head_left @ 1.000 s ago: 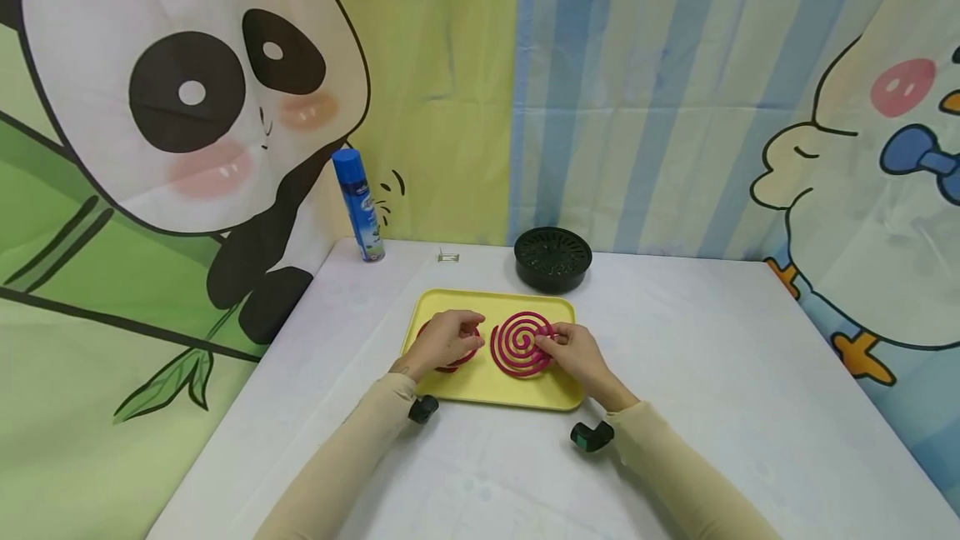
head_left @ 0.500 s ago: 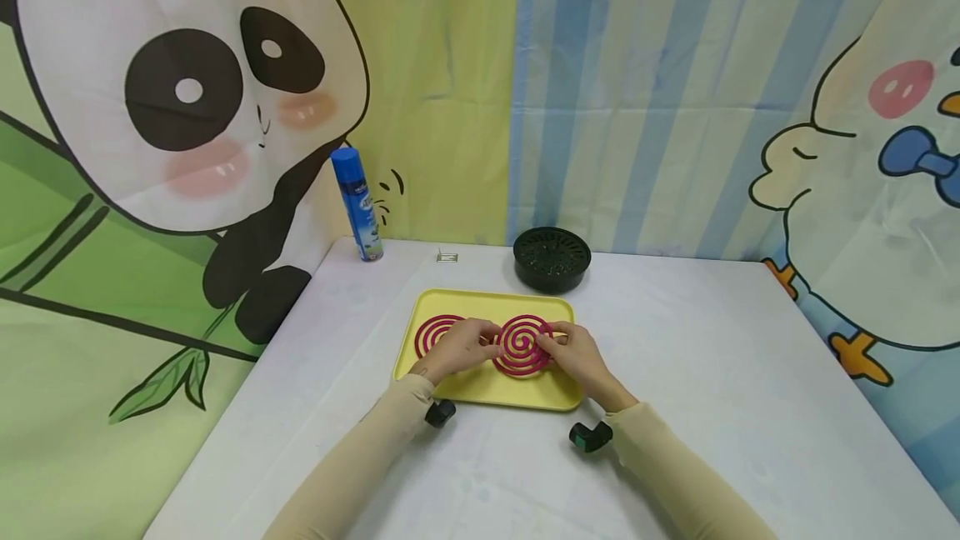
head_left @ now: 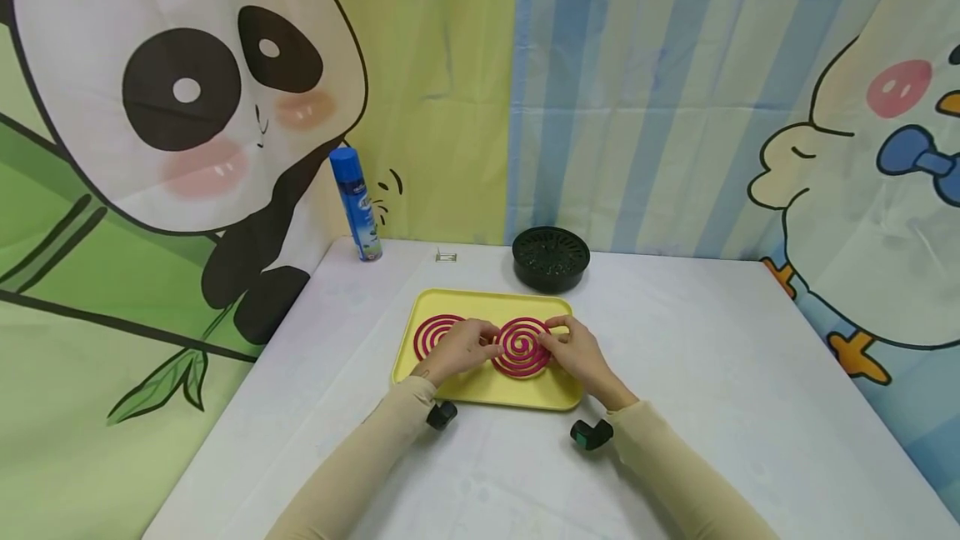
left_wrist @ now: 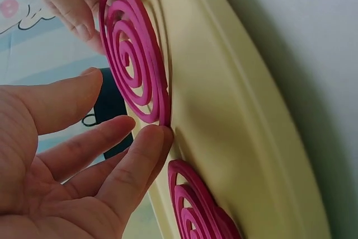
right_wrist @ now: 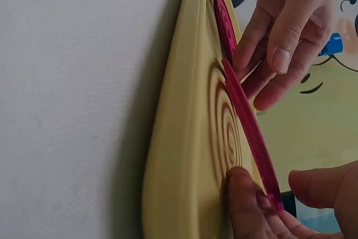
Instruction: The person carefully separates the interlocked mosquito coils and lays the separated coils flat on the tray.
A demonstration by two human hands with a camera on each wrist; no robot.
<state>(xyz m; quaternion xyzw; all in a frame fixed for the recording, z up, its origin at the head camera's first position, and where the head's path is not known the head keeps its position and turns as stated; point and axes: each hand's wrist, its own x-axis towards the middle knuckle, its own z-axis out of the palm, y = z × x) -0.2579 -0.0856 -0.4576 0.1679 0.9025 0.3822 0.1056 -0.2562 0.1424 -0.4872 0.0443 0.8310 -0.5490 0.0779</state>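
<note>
A pink spiral mosquito coil (head_left: 522, 348) is tilted above the yellow tray (head_left: 495, 394), casting a spiral shadow on it. My right hand (head_left: 579, 354) supports its raised right edge on the fingers, and the right wrist view shows the thumb (right_wrist: 313, 186) apart from it. At the coil's lower left edge, my left hand (head_left: 461, 348) touches with its fingertips (left_wrist: 159, 138). The left thumb (left_wrist: 72, 99) is held away from the coil. A second pink coil (head_left: 432, 330) lies on the tray's left side, partly hidden behind the left hand.
Behind the tray stands a round black slotted holder (head_left: 551, 260). A blue spray can (head_left: 356, 205) stands at the table's back left, with a small metal piece (head_left: 446, 257) to its right. Printed curtains hang behind the white table (head_left: 712, 373).
My left hand has moved right, from over the left coil to the edge of the tilted coil. The right hand stays at that coil's right edge while its index finger has spread away.
</note>
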